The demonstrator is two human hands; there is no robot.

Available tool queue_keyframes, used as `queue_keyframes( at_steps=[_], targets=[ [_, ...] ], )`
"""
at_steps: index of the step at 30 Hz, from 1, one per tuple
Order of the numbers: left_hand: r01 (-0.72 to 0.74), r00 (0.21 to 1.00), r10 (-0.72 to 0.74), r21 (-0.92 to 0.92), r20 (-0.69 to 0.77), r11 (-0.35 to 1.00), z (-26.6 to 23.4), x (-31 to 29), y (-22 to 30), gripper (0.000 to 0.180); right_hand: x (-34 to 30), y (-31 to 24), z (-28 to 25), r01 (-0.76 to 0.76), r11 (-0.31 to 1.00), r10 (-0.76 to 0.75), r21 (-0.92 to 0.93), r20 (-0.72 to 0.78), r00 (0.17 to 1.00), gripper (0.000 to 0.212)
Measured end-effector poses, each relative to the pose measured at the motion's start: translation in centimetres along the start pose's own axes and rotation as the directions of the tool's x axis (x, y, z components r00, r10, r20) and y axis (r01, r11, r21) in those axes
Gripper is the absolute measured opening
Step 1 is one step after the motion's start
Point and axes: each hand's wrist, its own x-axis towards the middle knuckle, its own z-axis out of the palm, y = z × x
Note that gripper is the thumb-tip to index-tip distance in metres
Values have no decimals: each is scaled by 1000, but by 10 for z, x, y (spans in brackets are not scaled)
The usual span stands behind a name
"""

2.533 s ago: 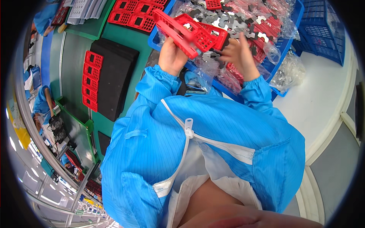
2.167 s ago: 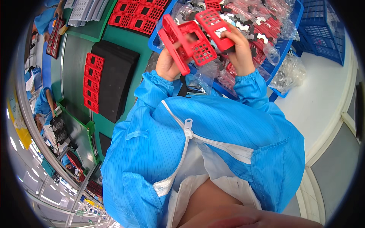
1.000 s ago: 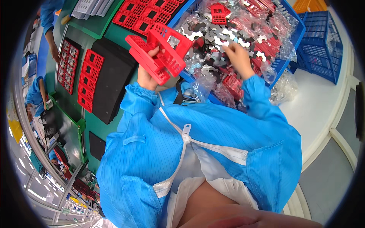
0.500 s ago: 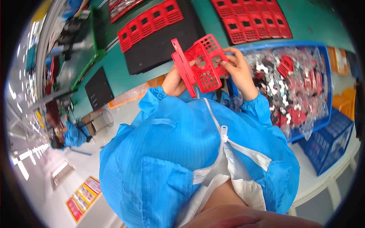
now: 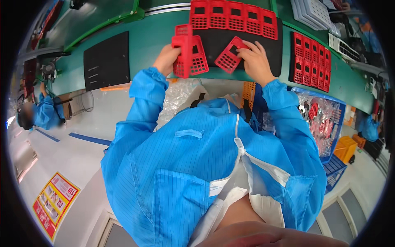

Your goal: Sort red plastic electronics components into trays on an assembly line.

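Note:
My left hand (image 5: 166, 60) is closed around a few red plastic housings (image 5: 188, 57) with rows of key holes, held on edge and slightly fanned. In my right hand (image 5: 256, 62) is one more red housing (image 5: 228, 56), tilted and pinched at its upper end near the window cutout. It is over the front part of a black mat (image 5: 251, 44); whether it touches the mat I cannot tell. Along the mat's far side lies a row of several red housings (image 5: 235, 17), windows toward the far side.
Another black mat at the right carries two rows of red housings (image 5: 311, 61). A bare black mat (image 5: 108, 61) lies at the left of the green table (image 5: 148, 33). A blue bin (image 5: 335, 136) of bagged parts stands at the right. Co-workers (image 5: 43, 111) sit farther off.
My hands have moved apart and forward over the table. One red housing is now separate in my right hand, the others stay in my left. The view has turned toward the mat.

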Motion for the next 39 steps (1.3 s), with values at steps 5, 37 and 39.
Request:
queue_keyframes(
  at_steps=[5,37,39],
  targets=[
    [-27,996,28,-14,80,1000,-29,22,-16,22,2,-36,-2,-173,960,200,-221,103,974,28],
    [-430,868,370,129,331,893,116,-5,11,33,-43,26,-27,-555,60,921,830,168,352,44],
    [-654,740,553,215,384,726,140,2,10,29,-53,43,-27,-565,160,909,810,102,403,48]
  ],
)
